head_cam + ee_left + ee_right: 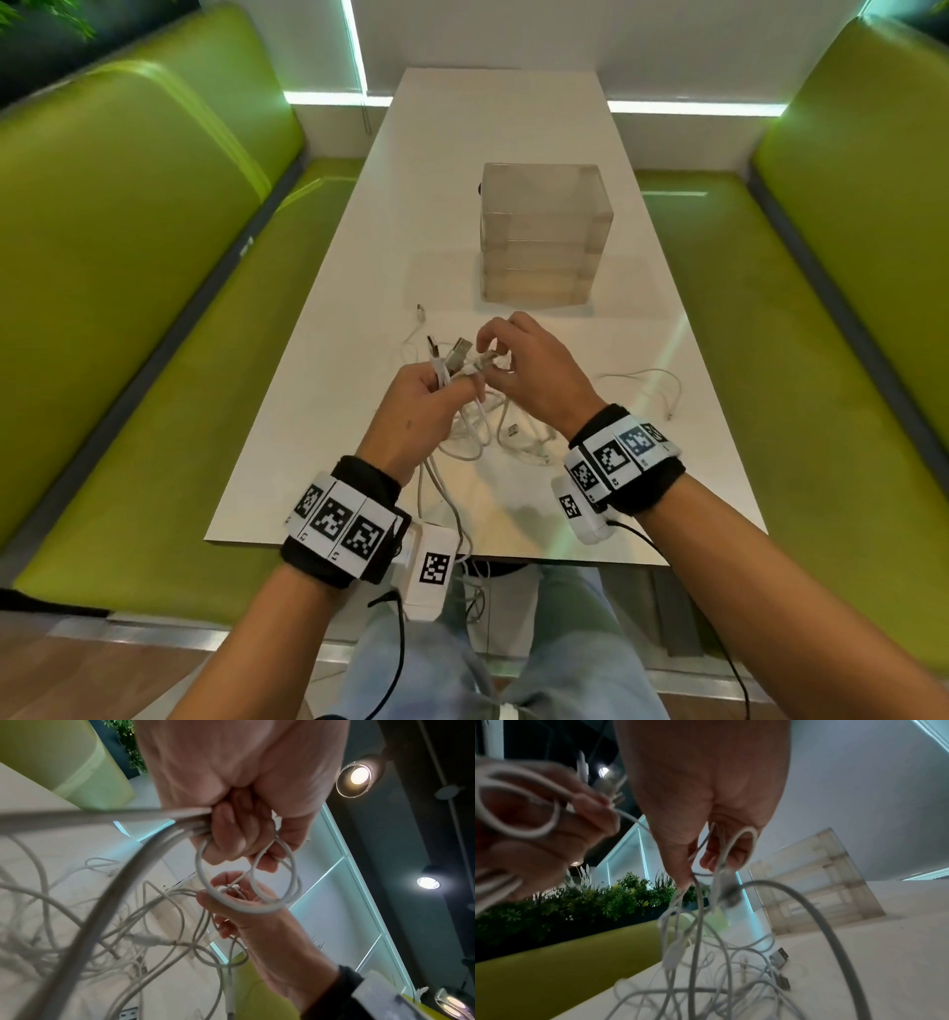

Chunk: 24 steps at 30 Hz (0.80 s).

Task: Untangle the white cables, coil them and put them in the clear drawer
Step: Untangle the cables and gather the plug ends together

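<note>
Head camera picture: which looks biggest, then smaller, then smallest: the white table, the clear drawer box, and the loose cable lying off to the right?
1. The white table, by far.
2. The clear drawer box.
3. The loose cable, a thin strand, though its loop spreads almost as wide as the box. It lies nearer the camera, so its spread may be flattered.

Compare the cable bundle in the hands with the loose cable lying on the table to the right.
The bundle is many strands tangled together; the loose cable is a single strand. The left hand and right hand hold the bundle's top off the table; the loose cable lies flat, untouched. Both are white and uncoiled.
</note>
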Motion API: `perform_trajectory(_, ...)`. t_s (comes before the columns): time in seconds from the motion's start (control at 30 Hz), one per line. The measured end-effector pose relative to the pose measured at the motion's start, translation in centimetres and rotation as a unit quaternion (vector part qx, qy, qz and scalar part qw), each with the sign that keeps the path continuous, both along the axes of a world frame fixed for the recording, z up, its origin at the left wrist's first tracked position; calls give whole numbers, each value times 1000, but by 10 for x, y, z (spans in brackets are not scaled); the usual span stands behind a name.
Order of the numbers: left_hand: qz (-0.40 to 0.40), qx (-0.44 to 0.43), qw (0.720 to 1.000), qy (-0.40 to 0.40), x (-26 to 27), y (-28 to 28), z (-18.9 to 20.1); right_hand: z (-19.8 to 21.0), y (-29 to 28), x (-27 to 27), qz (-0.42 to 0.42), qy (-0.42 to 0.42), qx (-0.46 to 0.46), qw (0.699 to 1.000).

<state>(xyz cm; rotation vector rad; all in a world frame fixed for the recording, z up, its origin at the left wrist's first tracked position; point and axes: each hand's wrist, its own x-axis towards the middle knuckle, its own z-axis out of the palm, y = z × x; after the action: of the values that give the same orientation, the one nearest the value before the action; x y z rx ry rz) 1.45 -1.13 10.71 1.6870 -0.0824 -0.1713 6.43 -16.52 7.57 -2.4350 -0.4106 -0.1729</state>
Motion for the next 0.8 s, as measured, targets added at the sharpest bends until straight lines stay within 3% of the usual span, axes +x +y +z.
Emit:
perform_trajectory(0.1,15,-39,999,-15,2,3,3,-6,9,7,-29,-15,-54,998)
perform_trajectory(0.43,96,-152,984,-11,10,27,5,-6,9,19,-35,43,-36,998)
perform_trajectory(0.53,115,-169,979,-5,12,32,5,4,3,19,-17,123,33,992)
perform_trajectory(0.63,138,-182,974,5,15,38,6,16,-9,18,53,216,111,968)
perform_trajectory(0.7,140,-179,974,6,15,39,7,20,-14,18,81,239,127,959)
perform_trajectory(0.8,123,-183,975,2,11,34,10,19,-15,19,43,232,166,957)
